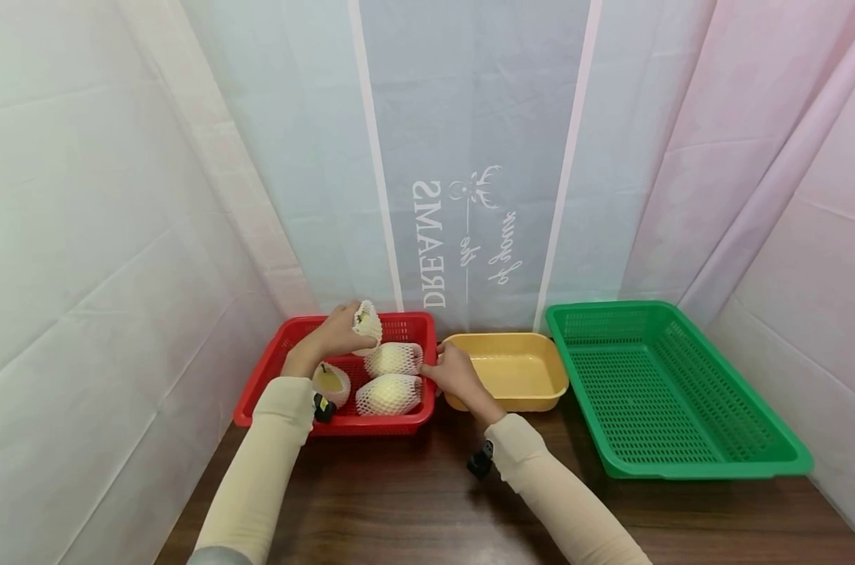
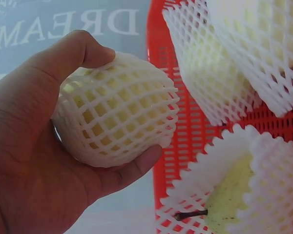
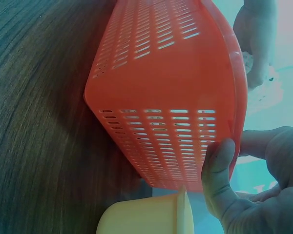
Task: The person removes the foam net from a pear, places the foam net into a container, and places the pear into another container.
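Note:
My left hand (image 1: 339,331) grips a pear (image 2: 119,109) in a white foam net, held above the red basket (image 1: 392,424). The thumb and fingers curl round its sides. Inside the basket lie several more netted pears: one with its stem showing (image 1: 332,381), and two side by side, a front pear (image 1: 389,395) and a rear pear (image 1: 394,359). My right hand (image 1: 456,371) pinches the basket's right rim, with the thumb on the outer wall in the right wrist view.
Just right of the red basket stands a yellow tub (image 1: 512,369). A larger green basket (image 1: 653,392) sits farther right on the dark wooden table (image 1: 427,494). A printed curtain (image 1: 470,118) hangs behind, and pale cloth walls (image 1: 103,275) close in the sides.

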Demonstrator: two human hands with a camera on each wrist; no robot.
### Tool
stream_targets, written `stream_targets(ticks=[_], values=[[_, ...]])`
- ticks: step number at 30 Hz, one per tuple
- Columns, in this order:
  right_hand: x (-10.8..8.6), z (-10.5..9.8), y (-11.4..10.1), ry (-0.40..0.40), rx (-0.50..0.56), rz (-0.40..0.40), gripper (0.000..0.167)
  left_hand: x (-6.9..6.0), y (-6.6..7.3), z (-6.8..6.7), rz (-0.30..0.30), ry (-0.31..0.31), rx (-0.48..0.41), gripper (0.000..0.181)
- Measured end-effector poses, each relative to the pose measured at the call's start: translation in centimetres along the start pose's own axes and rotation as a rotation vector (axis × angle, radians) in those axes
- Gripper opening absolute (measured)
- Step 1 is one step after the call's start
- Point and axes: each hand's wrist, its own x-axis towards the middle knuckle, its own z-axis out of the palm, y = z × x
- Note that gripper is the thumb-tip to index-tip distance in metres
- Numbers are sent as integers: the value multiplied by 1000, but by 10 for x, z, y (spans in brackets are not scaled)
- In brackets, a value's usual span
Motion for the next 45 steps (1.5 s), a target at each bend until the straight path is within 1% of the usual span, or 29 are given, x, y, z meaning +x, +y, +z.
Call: stream_targets(ticks=[5, 11, 17, 22, 27, 30, 33, 40, 45], values=[[2, 1, 2, -8, -1, 5, 45, -1, 6, 2, 18, -5, -4, 101], [4, 1, 3, -13, -6, 12, 46, -5, 16, 2, 32, -13, 31, 100], [3, 0, 1, 2, -29, -7, 48, -9, 23, 2, 54, -15, 45, 98], [4, -1, 1, 0, -30, -7, 46, -12, 29, 2, 71, -17, 41, 98], [4, -3, 2, -22, -11, 5, 46, -14, 33, 5, 88, -17, 29, 98], [4, -4, 3, -31, -9, -2, 45, -15, 35, 7, 99, -15, 30, 98], [3, -5, 3, -26, -37, -19, 45, -16, 38, 8, 103, -15, 26, 98], [-3, -7, -3, 35, -159, -104, 48, -18, 46, 13, 125, -26, 26, 99], [-8, -8, -10, 59, -215, -145, 47, -19, 51, 18, 144, -24, 22, 97]])
